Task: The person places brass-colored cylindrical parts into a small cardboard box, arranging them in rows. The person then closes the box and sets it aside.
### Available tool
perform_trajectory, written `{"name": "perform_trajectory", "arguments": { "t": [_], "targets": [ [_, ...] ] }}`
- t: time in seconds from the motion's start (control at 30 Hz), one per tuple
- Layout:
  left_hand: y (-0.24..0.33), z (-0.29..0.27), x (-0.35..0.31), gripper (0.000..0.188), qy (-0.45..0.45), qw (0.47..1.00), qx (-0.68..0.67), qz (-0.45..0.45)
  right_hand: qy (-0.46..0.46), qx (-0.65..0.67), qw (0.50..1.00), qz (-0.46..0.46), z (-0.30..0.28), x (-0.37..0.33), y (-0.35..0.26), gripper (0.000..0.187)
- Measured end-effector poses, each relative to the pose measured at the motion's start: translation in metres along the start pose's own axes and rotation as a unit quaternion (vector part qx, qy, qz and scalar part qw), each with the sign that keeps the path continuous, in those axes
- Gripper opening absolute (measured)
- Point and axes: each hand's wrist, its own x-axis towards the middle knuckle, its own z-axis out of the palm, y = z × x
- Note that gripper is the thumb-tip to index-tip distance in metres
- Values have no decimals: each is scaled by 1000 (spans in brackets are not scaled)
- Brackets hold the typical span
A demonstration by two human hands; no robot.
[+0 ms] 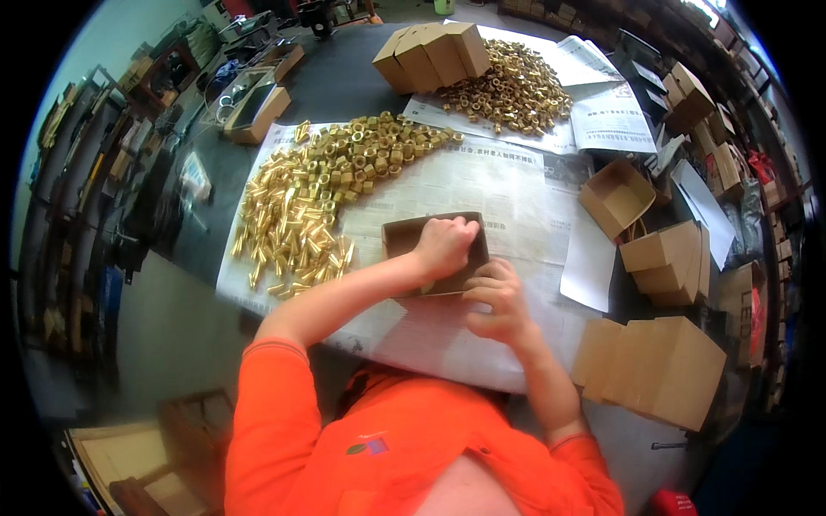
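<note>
Newspaper-covered counter (516, 185): left hand (445, 245) clenched inside the box (404, 236), right hand (497, 301) grasping its near wall. Fittings (292, 224) left of the fingers could scatter if bumped.

1. Small box (434, 254) under the hands: matt brown cardboard, smooth.
2. Fittings (297, 219) and nuts (516, 86): shiny yellow metal, brass-like.
3. Newspaper (508, 193): thin matt paper, printed.
4. Closed boxes (662, 365): same matt cardboard.
5. Sleeve (262, 421): orange cloth, matt.
</note>
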Motion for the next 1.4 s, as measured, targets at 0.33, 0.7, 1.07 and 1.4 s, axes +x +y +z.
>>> {"name": "perform_trajectory", "arguments": {
  "t": [0.33,0.7,1.07,1.4],
  "targets": [
    [0,-1,5,11,-13,999,47,-5,16,8,1000,11,-1,1,3,14],
    [-87,-95,-29,28,109,974,-39,-192,80,17,997,12,-19,13,-11,22],
    [-127,-71,-18,16,-26,950,210,-229,107,20,993,37,-14,6,4,22],
    [-141,-76,-22,32,-8,951,91,-295,121,34,990,63,-19,4,3,24]
  ]
}}
